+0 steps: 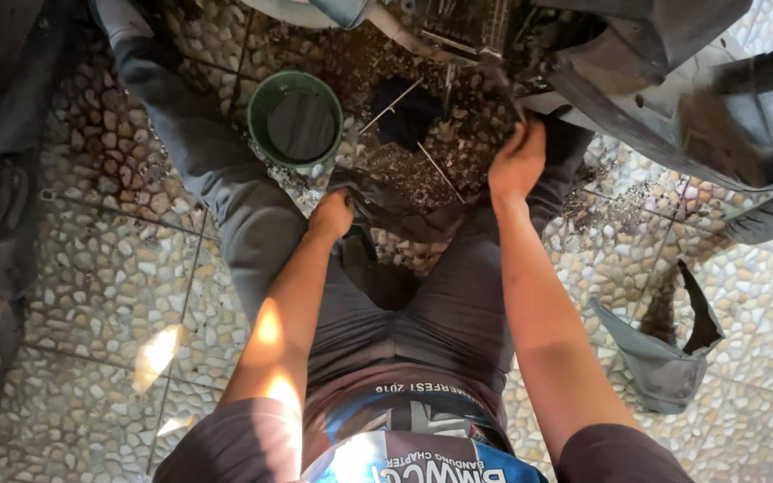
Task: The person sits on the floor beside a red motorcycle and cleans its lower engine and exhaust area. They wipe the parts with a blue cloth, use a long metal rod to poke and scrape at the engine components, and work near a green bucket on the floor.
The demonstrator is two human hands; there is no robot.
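The left hand (333, 215) is curling shut on a dark rag (386, 207) lying between the person's knees. The right hand (518, 161) is gripping a dark machine part (503, 76) above it. A green bucket (295, 122) is standing near the left hand on the pebbled floor (100, 286), and thin metal rods (440, 170) are lying amid dirt.

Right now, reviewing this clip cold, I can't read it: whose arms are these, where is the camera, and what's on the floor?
The camera sits on a person's head, looking down at their own lap and bare arms. They sit on a pebble-patterned tile floor, legs spread. The left hand rests closed on a dark rag or part between the knees. The right hand grips something dark under grimy machine panels; what exactly is unclear. A green bucket, thin metal rods and a grey torn piece lie around.
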